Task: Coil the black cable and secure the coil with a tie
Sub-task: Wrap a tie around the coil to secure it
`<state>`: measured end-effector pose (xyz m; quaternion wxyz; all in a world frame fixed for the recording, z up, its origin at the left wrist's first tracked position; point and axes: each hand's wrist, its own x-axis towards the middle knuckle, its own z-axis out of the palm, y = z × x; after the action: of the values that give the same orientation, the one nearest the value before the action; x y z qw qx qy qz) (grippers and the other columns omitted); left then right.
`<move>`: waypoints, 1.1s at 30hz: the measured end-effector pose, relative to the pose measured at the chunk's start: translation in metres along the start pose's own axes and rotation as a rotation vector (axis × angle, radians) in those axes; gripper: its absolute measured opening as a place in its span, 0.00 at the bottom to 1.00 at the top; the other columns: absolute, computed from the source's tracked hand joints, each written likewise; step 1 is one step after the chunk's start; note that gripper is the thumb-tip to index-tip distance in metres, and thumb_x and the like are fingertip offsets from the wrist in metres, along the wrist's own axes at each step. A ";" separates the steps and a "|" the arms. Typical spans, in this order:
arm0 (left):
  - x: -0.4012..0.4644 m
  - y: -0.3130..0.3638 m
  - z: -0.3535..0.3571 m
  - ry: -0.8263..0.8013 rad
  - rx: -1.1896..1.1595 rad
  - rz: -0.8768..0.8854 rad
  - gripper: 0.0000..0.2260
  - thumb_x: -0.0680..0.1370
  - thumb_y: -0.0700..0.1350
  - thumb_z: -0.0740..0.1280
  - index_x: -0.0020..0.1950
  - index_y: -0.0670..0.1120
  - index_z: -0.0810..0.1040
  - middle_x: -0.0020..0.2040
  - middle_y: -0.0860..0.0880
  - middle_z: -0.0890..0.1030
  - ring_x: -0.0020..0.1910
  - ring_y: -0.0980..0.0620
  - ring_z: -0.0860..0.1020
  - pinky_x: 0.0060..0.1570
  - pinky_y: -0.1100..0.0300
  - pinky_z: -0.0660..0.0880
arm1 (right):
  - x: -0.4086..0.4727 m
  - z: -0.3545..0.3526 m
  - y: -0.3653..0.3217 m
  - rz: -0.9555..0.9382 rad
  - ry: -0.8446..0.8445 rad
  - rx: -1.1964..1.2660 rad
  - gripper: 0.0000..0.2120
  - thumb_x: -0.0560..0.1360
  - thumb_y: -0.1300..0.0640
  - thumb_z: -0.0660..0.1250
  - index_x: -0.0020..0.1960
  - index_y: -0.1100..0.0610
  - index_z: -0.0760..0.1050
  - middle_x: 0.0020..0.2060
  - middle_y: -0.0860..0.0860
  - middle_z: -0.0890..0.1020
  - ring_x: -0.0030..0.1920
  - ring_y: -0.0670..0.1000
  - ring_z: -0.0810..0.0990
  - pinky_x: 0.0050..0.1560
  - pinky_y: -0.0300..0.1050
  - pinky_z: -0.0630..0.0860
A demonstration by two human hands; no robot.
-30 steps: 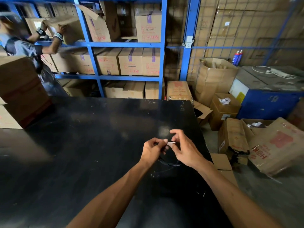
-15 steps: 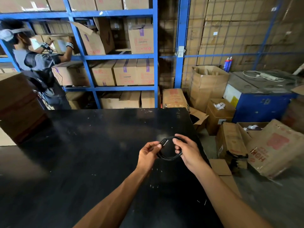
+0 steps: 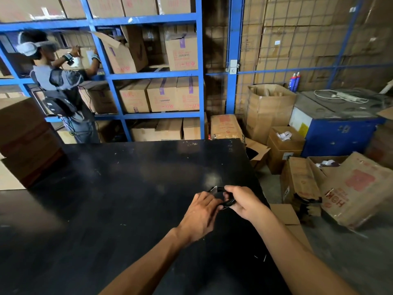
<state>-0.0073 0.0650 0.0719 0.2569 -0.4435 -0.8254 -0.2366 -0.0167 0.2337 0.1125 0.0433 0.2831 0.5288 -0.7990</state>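
A small coil of black cable (image 3: 221, 193) is held above the right part of the black table (image 3: 119, 188). My right hand (image 3: 244, 202) grips the coil's right side with curled fingers. My left hand (image 3: 202, 211) pinches its left side, fingers closed on the strands. A small pale piece (image 3: 213, 189), maybe the tie or a plug end, sticks out at the coil's top left. Most of the coil is hidden between my fingers.
Blue shelving (image 3: 200, 81) with cardboard boxes stands behind the table. A person (image 3: 63, 88) works at the shelves, far left. Stacked boxes (image 3: 23, 135) sit at the table's left. Open cartons (image 3: 331, 188) and a blue cabinet (image 3: 340, 133) lie right of the table's edge.
The coil has been squeezed flatter between my hands, which have drawn closer together. The view has tilted upward, showing more of the shelves.
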 end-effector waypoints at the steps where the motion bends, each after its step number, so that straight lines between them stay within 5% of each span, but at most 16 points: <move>1: 0.002 0.000 -0.002 -0.017 -0.043 -0.042 0.09 0.83 0.44 0.64 0.61 0.46 0.80 0.50 0.50 0.82 0.47 0.51 0.75 0.52 0.57 0.70 | -0.003 -0.003 0.002 -0.019 -0.018 -0.101 0.05 0.83 0.62 0.64 0.52 0.62 0.78 0.42 0.57 0.80 0.39 0.51 0.80 0.39 0.47 0.79; 3: 0.006 0.002 -0.007 -0.056 -0.185 -0.215 0.09 0.83 0.45 0.64 0.59 0.47 0.81 0.47 0.50 0.83 0.44 0.53 0.76 0.49 0.58 0.71 | -0.008 -0.014 0.006 -0.144 -0.044 -0.556 0.14 0.84 0.47 0.62 0.65 0.53 0.76 0.56 0.53 0.81 0.53 0.53 0.83 0.53 0.52 0.81; 6: 0.015 0.003 -0.013 -0.126 -0.535 -0.580 0.08 0.83 0.45 0.64 0.51 0.47 0.83 0.41 0.50 0.83 0.39 0.56 0.79 0.44 0.60 0.76 | -0.016 -0.035 0.010 -0.584 -0.086 -1.018 0.23 0.81 0.36 0.58 0.74 0.41 0.69 0.68 0.42 0.69 0.69 0.47 0.73 0.67 0.44 0.69; 9: 0.024 -0.001 -0.018 -0.133 -0.861 -0.814 0.09 0.82 0.44 0.64 0.47 0.44 0.83 0.38 0.50 0.83 0.37 0.56 0.78 0.40 0.65 0.75 | -0.023 -0.048 0.013 -0.826 -0.307 -1.057 0.21 0.81 0.41 0.62 0.73 0.41 0.71 0.70 0.41 0.73 0.71 0.43 0.70 0.70 0.44 0.68; 14: 0.033 -0.003 -0.022 -0.001 -1.077 -1.011 0.13 0.81 0.39 0.58 0.53 0.41 0.83 0.36 0.40 0.83 0.38 0.48 0.81 0.41 0.62 0.77 | -0.020 -0.042 0.022 -1.079 -0.175 -0.967 0.13 0.82 0.63 0.67 0.65 0.58 0.82 0.52 0.50 0.82 0.54 0.50 0.83 0.57 0.51 0.81; 18: 0.030 0.000 -0.020 0.097 -1.127 -1.021 0.10 0.82 0.36 0.62 0.53 0.41 0.84 0.40 0.43 0.85 0.40 0.50 0.83 0.43 0.62 0.79 | -0.015 -0.031 0.027 -0.984 -0.056 -0.819 0.11 0.82 0.62 0.66 0.62 0.56 0.84 0.52 0.48 0.82 0.52 0.45 0.82 0.56 0.49 0.82; 21: 0.026 0.005 -0.022 0.146 -0.954 -1.003 0.09 0.82 0.41 0.65 0.53 0.46 0.86 0.43 0.50 0.88 0.42 0.56 0.84 0.44 0.67 0.77 | -0.013 -0.021 0.027 -0.818 0.035 -0.688 0.10 0.83 0.58 0.65 0.58 0.51 0.85 0.53 0.46 0.83 0.55 0.46 0.81 0.60 0.48 0.81; 25: 0.021 0.015 -0.022 -0.028 -0.515 -0.792 0.16 0.85 0.53 0.58 0.52 0.44 0.80 0.44 0.45 0.82 0.42 0.51 0.81 0.45 0.60 0.76 | -0.009 -0.012 0.029 -0.650 0.131 -0.601 0.11 0.84 0.56 0.64 0.55 0.47 0.85 0.55 0.49 0.84 0.57 0.51 0.80 0.61 0.51 0.80; 27: 0.020 0.016 -0.016 -0.147 -0.368 -0.711 0.14 0.85 0.50 0.57 0.59 0.41 0.77 0.48 0.43 0.79 0.45 0.47 0.79 0.47 0.55 0.75 | -0.007 -0.010 0.031 -0.626 0.146 -0.587 0.11 0.84 0.56 0.63 0.53 0.46 0.84 0.57 0.51 0.85 0.57 0.51 0.81 0.60 0.48 0.79; 30: 0.020 0.016 -0.005 -0.179 -0.475 -0.873 0.09 0.84 0.43 0.59 0.54 0.43 0.79 0.43 0.46 0.79 0.38 0.51 0.77 0.39 0.60 0.74 | -0.005 -0.012 0.036 -0.605 0.158 -0.597 0.12 0.84 0.57 0.63 0.52 0.45 0.84 0.54 0.53 0.85 0.56 0.54 0.82 0.60 0.53 0.80; 33: 0.023 0.015 0.005 -0.018 -0.755 -1.135 0.09 0.82 0.40 0.64 0.49 0.40 0.83 0.37 0.46 0.82 0.37 0.51 0.79 0.41 0.61 0.77 | 0.001 -0.020 0.042 -0.592 0.186 -0.621 0.12 0.84 0.57 0.63 0.54 0.49 0.85 0.54 0.54 0.85 0.55 0.54 0.81 0.60 0.53 0.79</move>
<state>-0.0061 0.0896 0.0856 -0.0863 -0.0029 -0.7934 -0.6026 0.0061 0.2333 0.0718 -0.1523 0.1635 0.8039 -0.5511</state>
